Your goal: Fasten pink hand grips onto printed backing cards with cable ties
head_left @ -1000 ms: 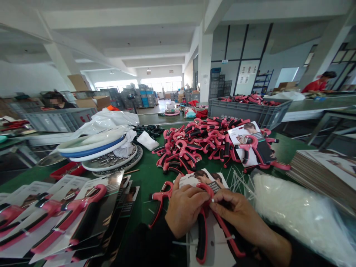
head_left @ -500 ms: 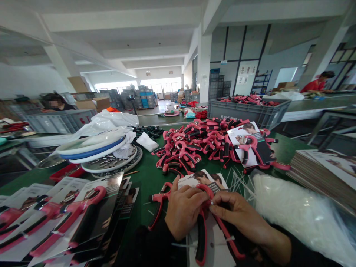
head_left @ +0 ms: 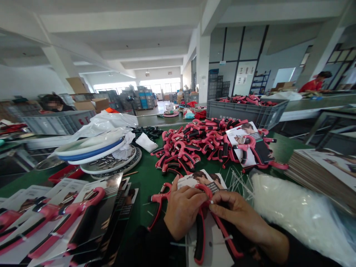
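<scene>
Left hand (head_left: 182, 209) and right hand (head_left: 236, 211) together on one grip (head_left: 200, 233).
Toward the tabletop's (head_left: 147, 165) near edge, the grip lies over a card (head_left: 215, 256); your left fingers clasp its curved top, probably to steady it, while your right thumb and finger pinch a white tip (head_left: 211, 202), perhaps a tie's end. Loose ties (head_left: 236, 181) and a bag (head_left: 294, 207) lie near your right hand, presumably within easy reach. Beyond, a pile (head_left: 191, 144) of grips sits toward the far edge.

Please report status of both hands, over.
Left hand holding pink handgrip over card. Right hand pinching small white piece at handgrip. Loose white ties beyond right hand.
</scene>
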A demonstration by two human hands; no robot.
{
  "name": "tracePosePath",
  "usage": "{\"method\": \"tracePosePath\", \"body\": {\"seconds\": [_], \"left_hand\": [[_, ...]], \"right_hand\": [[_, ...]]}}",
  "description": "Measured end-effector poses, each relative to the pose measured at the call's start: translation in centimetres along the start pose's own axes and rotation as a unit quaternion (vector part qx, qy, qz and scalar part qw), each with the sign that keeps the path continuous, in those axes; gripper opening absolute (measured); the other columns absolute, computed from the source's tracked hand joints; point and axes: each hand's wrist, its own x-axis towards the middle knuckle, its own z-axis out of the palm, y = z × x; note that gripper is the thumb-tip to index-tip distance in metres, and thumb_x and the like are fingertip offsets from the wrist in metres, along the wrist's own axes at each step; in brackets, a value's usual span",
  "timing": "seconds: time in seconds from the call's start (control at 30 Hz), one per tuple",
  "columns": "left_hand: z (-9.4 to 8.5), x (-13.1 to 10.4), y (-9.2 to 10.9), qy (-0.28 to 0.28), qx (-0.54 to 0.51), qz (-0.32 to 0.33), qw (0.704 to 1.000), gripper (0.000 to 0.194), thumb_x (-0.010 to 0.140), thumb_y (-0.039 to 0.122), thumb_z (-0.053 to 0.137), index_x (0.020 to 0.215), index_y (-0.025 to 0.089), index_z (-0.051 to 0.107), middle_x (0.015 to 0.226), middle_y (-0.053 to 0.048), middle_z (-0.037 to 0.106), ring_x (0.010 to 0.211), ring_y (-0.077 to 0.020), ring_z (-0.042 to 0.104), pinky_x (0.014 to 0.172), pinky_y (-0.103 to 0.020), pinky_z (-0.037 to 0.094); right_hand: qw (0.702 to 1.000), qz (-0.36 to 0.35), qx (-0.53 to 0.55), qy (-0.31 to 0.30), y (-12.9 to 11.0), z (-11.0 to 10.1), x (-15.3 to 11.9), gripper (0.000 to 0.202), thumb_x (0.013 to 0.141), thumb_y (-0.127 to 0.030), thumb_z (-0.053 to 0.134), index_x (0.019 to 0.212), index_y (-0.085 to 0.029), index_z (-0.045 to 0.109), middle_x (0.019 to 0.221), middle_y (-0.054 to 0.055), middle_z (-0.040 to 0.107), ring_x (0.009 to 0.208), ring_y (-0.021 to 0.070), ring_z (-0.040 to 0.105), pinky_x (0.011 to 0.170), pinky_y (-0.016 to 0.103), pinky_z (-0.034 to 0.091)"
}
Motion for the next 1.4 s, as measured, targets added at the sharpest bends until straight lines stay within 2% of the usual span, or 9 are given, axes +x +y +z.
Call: {"method": "tracePosePath", "body": {"seconds": [0.5,0.63,1.0,1.23,1.33,1.4], "left_hand": [[-0.1,-0.2,-0.2,-0.041,-0.005,-0.021,0.999,0.020,0.088,0.020,0.046,0.091,0.027,0.065,0.087,0.003,0.073,0.077,-0.0163,0.064,0.105,-0.051,0.009],[-0.1,-0.1,-0.2,-0.039,-0.013,-0.018,0.999,0.021,0.088,0.020,0.045,0.092,0.027,0.065,0.087,0.003,0.073,0.077,-0.0164,0.064,0.105,-0.051,0.011],[-0.3,0.0,0.2,-0.031,-0.028,-0.031,0.999,0.019,0.086,0.017,0.049,0.087,0.024,0.066,0.085,0.003,0.073,0.077,-0.0152,0.064,0.109,-0.051,0.003],[-0.3,0.0,0.0,-0.038,-0.070,-0.057,0.995,0.017,0.085,0.017,0.050,0.086,0.024,0.065,0.083,0.002,0.072,0.078,-0.0151,0.064,0.109,-0.052,0.008],[-0.3,0.0,0.1,-0.038,-0.082,-0.083,0.992,0.015,0.086,0.019,0.051,0.085,0.023,0.066,0.082,0.001,0.072,0.078,-0.0157,0.063,0.108,-0.053,0.011],[-0.3,0.1,0.1,-0.042,-0.083,-0.093,0.991,0.015,0.086,0.020,0.051,0.086,0.024,0.066,0.082,0.001,0.072,0.079,-0.0165,0.063,0.108,-0.054,0.010]], "right_hand": [[1.000,0.014,0.021,-0.018,-0.2,-0.1,0.2,0.027,0.076,-0.041,0.063,0.073,-0.015,0.062,0.068,-0.001,0.055,0.063,0.0111,0.046,0.056,0.022,0.037],[0.999,0.020,0.021,-0.020,-0.4,0.0,0.3,0.028,0.075,-0.042,0.064,0.071,-0.015,0.062,0.067,-0.001,0.054,0.064,0.0113,0.046,0.060,0.023,0.037],[0.998,0.045,0.013,-0.031,-0.6,0.1,1.0,0.026,0.071,-0.041,0.065,0.066,-0.016,0.061,0.062,-0.002,0.055,0.061,0.0123,0.047,0.061,0.025,0.036],[0.998,0.051,-0.023,-0.006,-0.7,0.2,1.4,0.021,0.070,-0.035,0.063,0.062,-0.016,0.057,0.058,-0.003,0.050,0.057,0.0113,0.044,0.057,0.025,0.034],[0.997,0.048,-0.054,0.026,-0.4,0.4,1.2,0.022,0.070,-0.035,0.065,0.062,-0.017,0.055,0.058,-0.003,0.049,0.056,0.0112,0.043,0.054,0.024,0.034],[0.996,0.026,-0.069,0.056,0.1,0.6,0.8,0.020,0.072,-0.034,0.066,0.069,-0.018,0.055,0.063,-0.003,0.050,0.058,0.0117,0.045,0.054,0.024,0.036]]}}
